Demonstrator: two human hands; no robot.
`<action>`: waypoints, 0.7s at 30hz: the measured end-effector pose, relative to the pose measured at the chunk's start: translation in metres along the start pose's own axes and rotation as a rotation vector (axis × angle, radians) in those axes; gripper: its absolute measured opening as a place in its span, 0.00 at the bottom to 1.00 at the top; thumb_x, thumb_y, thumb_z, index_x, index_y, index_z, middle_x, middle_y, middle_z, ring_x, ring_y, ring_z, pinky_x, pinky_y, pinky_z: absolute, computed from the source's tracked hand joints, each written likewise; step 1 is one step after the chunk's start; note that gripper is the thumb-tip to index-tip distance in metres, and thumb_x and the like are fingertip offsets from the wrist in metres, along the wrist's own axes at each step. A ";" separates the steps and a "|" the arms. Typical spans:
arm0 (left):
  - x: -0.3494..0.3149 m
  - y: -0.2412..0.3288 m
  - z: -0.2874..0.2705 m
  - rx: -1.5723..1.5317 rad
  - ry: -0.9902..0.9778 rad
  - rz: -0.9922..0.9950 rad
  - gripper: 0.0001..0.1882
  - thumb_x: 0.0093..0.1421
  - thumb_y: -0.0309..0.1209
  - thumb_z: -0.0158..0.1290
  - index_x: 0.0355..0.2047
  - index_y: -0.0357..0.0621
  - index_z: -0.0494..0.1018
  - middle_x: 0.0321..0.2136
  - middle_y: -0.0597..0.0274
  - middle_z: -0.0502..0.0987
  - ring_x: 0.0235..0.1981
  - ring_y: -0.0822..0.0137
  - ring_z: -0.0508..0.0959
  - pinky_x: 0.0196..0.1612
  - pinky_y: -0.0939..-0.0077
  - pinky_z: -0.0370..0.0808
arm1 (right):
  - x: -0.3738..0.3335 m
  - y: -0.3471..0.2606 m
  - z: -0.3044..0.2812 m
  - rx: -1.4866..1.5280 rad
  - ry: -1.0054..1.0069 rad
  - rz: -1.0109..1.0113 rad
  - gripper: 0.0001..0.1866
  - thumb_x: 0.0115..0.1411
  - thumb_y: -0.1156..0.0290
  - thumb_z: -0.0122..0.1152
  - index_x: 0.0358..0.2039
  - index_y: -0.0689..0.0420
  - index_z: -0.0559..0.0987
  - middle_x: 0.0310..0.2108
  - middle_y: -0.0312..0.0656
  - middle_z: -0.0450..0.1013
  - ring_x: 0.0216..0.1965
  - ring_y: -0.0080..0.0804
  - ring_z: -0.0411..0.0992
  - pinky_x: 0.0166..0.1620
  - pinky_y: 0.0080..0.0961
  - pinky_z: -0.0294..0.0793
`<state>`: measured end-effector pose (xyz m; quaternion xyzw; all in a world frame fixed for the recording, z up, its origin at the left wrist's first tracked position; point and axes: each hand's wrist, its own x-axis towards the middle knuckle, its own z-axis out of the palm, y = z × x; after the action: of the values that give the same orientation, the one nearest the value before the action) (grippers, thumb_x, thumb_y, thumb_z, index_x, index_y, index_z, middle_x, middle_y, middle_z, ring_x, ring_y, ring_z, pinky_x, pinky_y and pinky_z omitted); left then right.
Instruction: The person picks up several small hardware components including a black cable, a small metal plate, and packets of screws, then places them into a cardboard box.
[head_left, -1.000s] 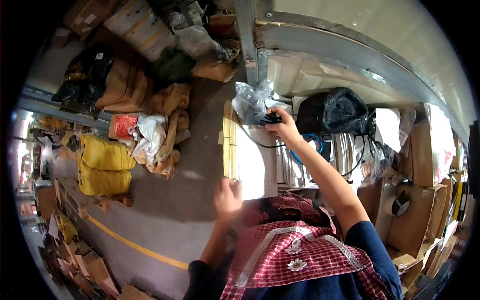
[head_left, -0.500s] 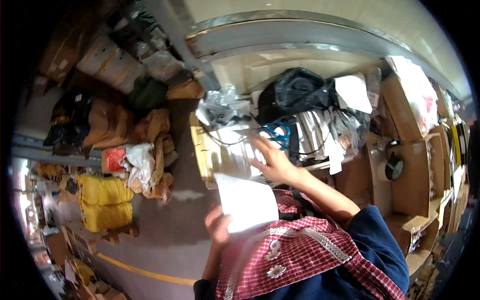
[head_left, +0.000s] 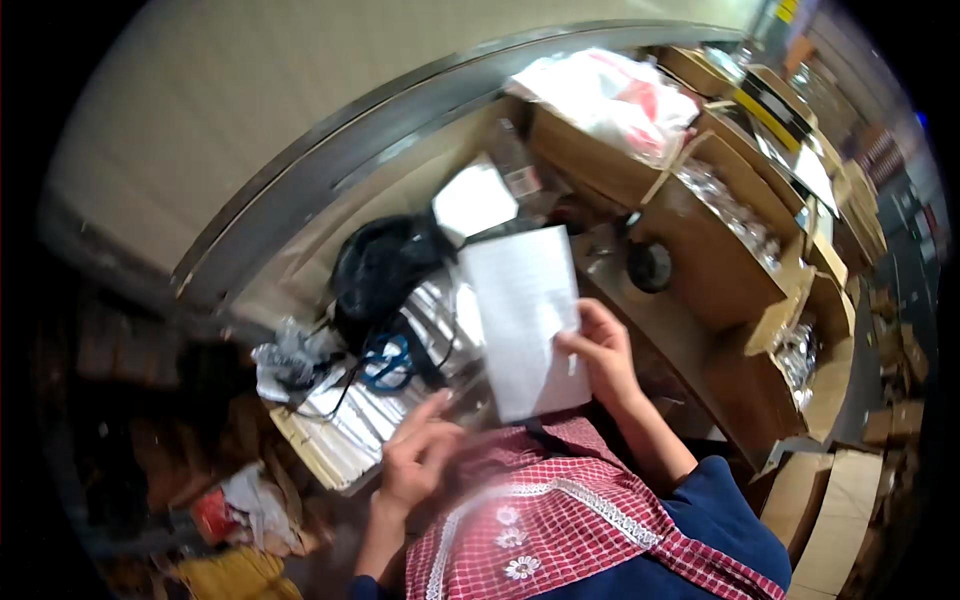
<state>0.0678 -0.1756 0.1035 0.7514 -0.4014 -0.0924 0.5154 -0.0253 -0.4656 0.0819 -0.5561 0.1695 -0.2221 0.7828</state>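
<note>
My right hand [head_left: 598, 353] holds a white sheet of paper [head_left: 522, 315] upright by its lower right edge, in front of my chest. My left hand [head_left: 417, 460] hovers below and left of the sheet with fingers loosely apart, holding nothing that I can see. Behind the paper lie silvery foil packets [head_left: 375, 415], a blue cable loop [head_left: 385, 360] and a black bag [head_left: 385, 265] on a shelf. A crumpled clear plastic bag [head_left: 285, 360] with a black cord sits at the shelf's left end.
Open cardboard boxes [head_left: 700, 240] line the right side, one holding a white and red plastic bag [head_left: 610, 95], others shiny packets. A grey metal shelf rail [head_left: 400, 120] arcs overhead. Yellow and red bags [head_left: 235, 570] lie on the floor at lower left.
The view has swung right toward the boxes. My right hand left the plastic bag on the shelf and now holds the paper, which my left hand has released.
</note>
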 end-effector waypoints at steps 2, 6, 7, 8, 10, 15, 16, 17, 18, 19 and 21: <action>0.017 -0.027 -0.001 0.006 0.088 -0.094 0.06 0.63 0.22 0.54 0.38 0.38 0.80 0.49 0.46 0.79 0.51 0.52 0.79 0.54 0.64 0.75 | -0.002 -0.028 -0.052 0.013 0.192 -0.110 0.18 0.60 0.78 0.62 0.51 0.63 0.75 0.41 0.37 0.78 0.40 0.21 0.75 0.46 0.21 0.74; 0.028 -0.109 -0.049 0.269 0.275 -0.252 0.09 0.64 0.21 0.50 0.42 0.36 0.78 0.49 0.48 0.79 0.50 0.53 0.78 0.54 0.64 0.74 | -0.022 -0.071 -0.128 0.013 0.381 -0.221 0.19 0.60 0.75 0.62 0.52 0.64 0.74 0.43 0.40 0.78 0.43 0.22 0.75 0.51 0.22 0.71; 0.029 -0.127 -0.063 0.358 0.294 -0.297 0.09 0.63 0.21 0.50 0.42 0.36 0.78 0.49 0.47 0.79 0.50 0.51 0.78 0.55 0.63 0.73 | -0.026 -0.080 -0.137 -0.020 0.420 -0.263 0.19 0.60 0.75 0.62 0.52 0.63 0.74 0.43 0.40 0.79 0.44 0.22 0.75 0.51 0.21 0.71; 0.028 -0.156 -0.081 0.500 0.230 -0.265 0.12 0.61 0.21 0.51 0.45 0.36 0.77 0.49 0.46 0.78 0.52 0.48 0.77 0.57 0.60 0.71 | -0.031 -0.091 -0.145 -0.058 0.457 -0.305 0.18 0.60 0.75 0.61 0.51 0.63 0.74 0.43 0.40 0.79 0.44 0.22 0.75 0.51 0.21 0.71; 0.027 -0.194 -0.100 0.774 0.112 -0.210 0.18 0.57 0.23 0.54 0.50 0.35 0.74 0.52 0.44 0.75 0.55 0.44 0.73 0.61 0.55 0.66 | -0.040 -0.108 -0.162 -0.140 0.521 -0.378 0.18 0.61 0.74 0.61 0.51 0.63 0.75 0.44 0.39 0.79 0.45 0.22 0.75 0.52 0.20 0.70; 0.034 -0.205 -0.113 1.110 -0.188 -0.207 0.33 0.53 0.27 0.62 0.58 0.31 0.64 0.63 0.41 0.64 0.64 0.42 0.63 0.66 0.53 0.60 | -0.039 -0.157 -0.205 -0.374 0.713 -0.488 0.22 0.59 0.79 0.58 0.55 0.65 0.71 0.45 0.44 0.78 0.47 0.27 0.75 0.51 0.24 0.73; 0.037 -0.198 -0.114 1.111 -0.207 -0.213 0.34 0.52 0.27 0.63 0.58 0.31 0.64 0.63 0.40 0.64 0.64 0.42 0.63 0.65 0.53 0.60 | -0.035 -0.165 -0.219 -0.403 0.716 -0.491 0.24 0.59 0.78 0.59 0.56 0.65 0.70 0.45 0.45 0.77 0.46 0.27 0.74 0.51 0.25 0.73; 0.039 -0.199 -0.117 1.105 -0.208 -0.186 0.34 0.52 0.27 0.63 0.58 0.31 0.64 0.63 0.40 0.63 0.64 0.42 0.63 0.65 0.53 0.60 | -0.029 -0.171 -0.235 -0.434 0.714 -0.490 0.26 0.58 0.78 0.60 0.58 0.65 0.69 0.45 0.45 0.76 0.45 0.28 0.74 0.51 0.26 0.74; 0.041 -0.202 -0.118 1.096 -0.215 -0.160 0.34 0.52 0.27 0.62 0.58 0.32 0.64 0.63 0.39 0.63 0.64 0.42 0.63 0.65 0.53 0.60 | -0.022 -0.175 -0.260 -0.493 0.758 -0.527 0.27 0.56 0.79 0.60 0.58 0.65 0.69 0.46 0.46 0.75 0.45 0.29 0.74 0.51 0.26 0.74; 0.040 -0.203 -0.119 1.090 -0.222 -0.142 0.33 0.52 0.27 0.62 0.58 0.32 0.64 0.64 0.39 0.63 0.64 0.42 0.63 0.65 0.53 0.61 | -0.014 -0.175 -0.279 -0.548 0.794 -0.560 0.29 0.55 0.81 0.59 0.59 0.65 0.68 0.46 0.47 0.74 0.46 0.30 0.74 0.51 0.26 0.74; 0.040 -0.199 -0.123 1.115 -0.279 -0.048 0.30 0.54 0.30 0.62 0.55 0.32 0.66 0.63 0.39 0.64 0.63 0.41 0.64 0.64 0.53 0.62 | -0.004 -0.183 -0.298 -0.606 0.876 -0.474 0.29 0.51 0.84 0.57 0.57 0.66 0.70 0.47 0.48 0.74 0.46 0.33 0.74 0.51 0.27 0.74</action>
<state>0.2633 -0.0882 0.0009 0.8992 -0.4365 0.0234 -0.0187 -0.2106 -0.7520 0.1590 -0.6344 0.4045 -0.5420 0.3744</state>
